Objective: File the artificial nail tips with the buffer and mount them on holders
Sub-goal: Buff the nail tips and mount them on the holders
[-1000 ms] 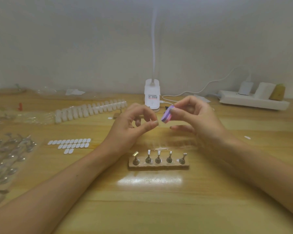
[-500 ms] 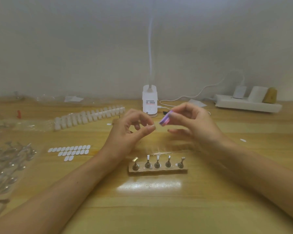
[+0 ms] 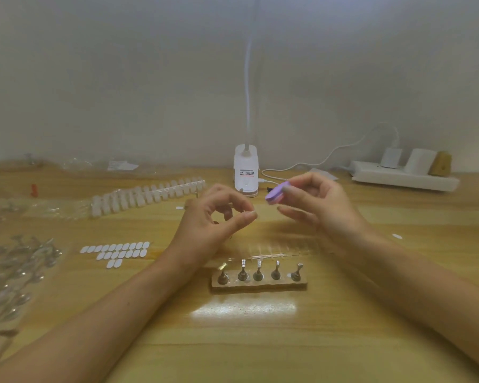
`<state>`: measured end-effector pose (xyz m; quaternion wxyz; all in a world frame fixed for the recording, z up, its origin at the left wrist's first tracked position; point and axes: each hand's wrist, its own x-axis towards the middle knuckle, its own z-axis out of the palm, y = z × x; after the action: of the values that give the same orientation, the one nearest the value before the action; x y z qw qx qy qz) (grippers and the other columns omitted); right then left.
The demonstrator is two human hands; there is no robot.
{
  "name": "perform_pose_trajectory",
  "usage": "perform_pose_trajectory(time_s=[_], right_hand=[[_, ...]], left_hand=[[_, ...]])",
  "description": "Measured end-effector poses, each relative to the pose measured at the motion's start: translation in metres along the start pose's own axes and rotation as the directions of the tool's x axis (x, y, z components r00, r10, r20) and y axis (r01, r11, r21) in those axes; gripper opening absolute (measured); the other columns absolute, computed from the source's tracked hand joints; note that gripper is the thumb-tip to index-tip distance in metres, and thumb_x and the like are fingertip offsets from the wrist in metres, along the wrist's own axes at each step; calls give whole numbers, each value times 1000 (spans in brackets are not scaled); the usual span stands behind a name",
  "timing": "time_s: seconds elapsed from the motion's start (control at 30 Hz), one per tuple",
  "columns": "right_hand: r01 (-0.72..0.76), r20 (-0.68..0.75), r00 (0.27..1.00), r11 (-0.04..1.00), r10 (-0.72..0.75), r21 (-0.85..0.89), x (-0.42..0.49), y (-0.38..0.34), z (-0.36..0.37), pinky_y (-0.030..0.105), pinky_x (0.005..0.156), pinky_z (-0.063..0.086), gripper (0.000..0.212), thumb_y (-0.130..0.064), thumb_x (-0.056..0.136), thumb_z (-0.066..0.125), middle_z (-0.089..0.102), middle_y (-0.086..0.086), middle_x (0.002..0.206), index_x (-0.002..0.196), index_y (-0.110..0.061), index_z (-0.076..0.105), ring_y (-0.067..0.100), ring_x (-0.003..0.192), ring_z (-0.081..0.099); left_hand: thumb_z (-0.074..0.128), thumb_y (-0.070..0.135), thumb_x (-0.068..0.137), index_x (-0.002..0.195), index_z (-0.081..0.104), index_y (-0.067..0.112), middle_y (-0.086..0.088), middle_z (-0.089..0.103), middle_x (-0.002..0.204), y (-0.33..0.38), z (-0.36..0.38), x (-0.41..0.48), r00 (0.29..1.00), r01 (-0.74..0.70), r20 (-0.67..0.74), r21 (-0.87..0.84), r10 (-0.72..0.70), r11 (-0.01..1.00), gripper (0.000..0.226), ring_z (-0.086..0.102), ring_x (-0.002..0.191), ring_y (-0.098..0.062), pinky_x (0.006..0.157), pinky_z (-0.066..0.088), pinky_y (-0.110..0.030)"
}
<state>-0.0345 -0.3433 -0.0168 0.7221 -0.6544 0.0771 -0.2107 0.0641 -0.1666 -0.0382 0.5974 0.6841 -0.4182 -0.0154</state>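
The right hand (image 3: 325, 210) pinches a small purple buffer (image 3: 274, 195) just right of the left hand (image 3: 213, 226), whose thumb and forefinger curl together; what they hold is unclear. The lamp label (image 3: 246, 172) beyond is illegible.

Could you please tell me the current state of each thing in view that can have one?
left hand: raised, thumb and forefinger pinched together; anything between them is too small to see.
right hand: raised, fingers pinching the purple buffer.
purple buffer: held off the table, clear of the left hand.
holders: five, upright in the wooden block.
nail tip strip: lying on the table.
power strip: plugs inserted.
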Motion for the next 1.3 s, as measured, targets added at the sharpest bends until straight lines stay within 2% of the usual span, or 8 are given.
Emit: perform_pose_trajectory(time_s=[0.13, 0.27, 0.5, 0.63, 0.77, 0.87, 1.0, 1.3], right_hand=[[-42, 190, 980, 995, 58, -89, -2, 9, 6, 33, 74, 61, 15, -8, 88, 73, 73, 17, 103, 98, -3, 63, 33, 94, 74], [30, -9, 1000, 1000, -30, -10, 2, 6, -2, 25, 77, 57, 16, -10, 88, 70, 76, 12, 92, 99, -3, 60, 26, 90, 74], [97, -9, 995, 995, -97, -10, 7, -7, -6, 29, 83, 60, 15, -9, 85, 71, 74, 18, 100, 96, -5, 61, 25, 92, 74], [-19, 207, 978, 997, 32, -69, -9, 10, 1, 30, 76, 60, 14, -12, 83, 73, 75, 16, 99, 94, -6, 65, 29, 91, 75], [55, -23, 998, 997, -54, 55, -4, 3, 1, 32, 85, 59, 14, -8, 85, 68, 75, 18, 96, 96, -4, 62, 25, 91, 74], [-39, 165, 985, 997, 49, -65, -12, 8, 5, 36, 83, 61, 16, -10, 83, 71, 75, 16, 100, 96, -4, 63, 29, 94, 74], [19, -37, 999, 997, -17, 69, -7, 1, 6, 25, 79, 58, 13, -5, 86, 68, 74, 16, 96, 97, -2, 62, 25, 91, 73], [-24, 66, 998, 1000, 23, 18, -8, 0, 5, 28, 80, 58, 10, -6, 87, 70, 74, 19, 98, 96, -4, 65, 28, 92, 74]], left_hand=[[75, 21, 82, 78, 70, 23, 11, 62, 87, -1, -1, 1, 1000, -5, -1, 3, 5, 1000, 6, 54, 78, 1, 76, 46, -14], [73, 32, 78, 78, 70, 23, 8, 62, 89, 0, 0, 1, 1000, 24, -3, -6, -24, 1000, 9, 56, 79, -3, 77, 47, -17], [73, 28, 79, 80, 70, 20, 5, 62, 92, 0, 0, 1, 1000, 24, 0, -18, -24, 1000, 9, 57, 81, -3, 79, 47, -15], [73, 19, 83, 79, 69, 21, 4, 64, 91, 0, 0, 2, 999, 25, 30, -48, -23, 999, 6, 59, 80, -2, 76, 46, -13], [73, 19, 83, 79, 68, 22, 6, 64, 91, 1, 0, 1, 999, 25, 38, -66, -22, 998, 7, 59, 80, 0, 77, 47, -14], [72, 15, 85, 80, 67, 22, 2, 63, 92, 0, 0, 1, 999, -6, 47, -50, 9, 999, 10, 59, 81, -3, 78, 47, -15], [72, 14, 86, 80, 67, 23, 3, 65, 91, 1, 0, 2, 1000, -21, 18, -47, 22, 999, 13, 59, 80, -2, 77, 46, -13], [71, 11, 87, 81, 66, 21, 2, 64, 91, 3, -1, 2, 999, -39, 14, -28, 39, 999, 12, 59, 80, -1, 77, 46, -12]])
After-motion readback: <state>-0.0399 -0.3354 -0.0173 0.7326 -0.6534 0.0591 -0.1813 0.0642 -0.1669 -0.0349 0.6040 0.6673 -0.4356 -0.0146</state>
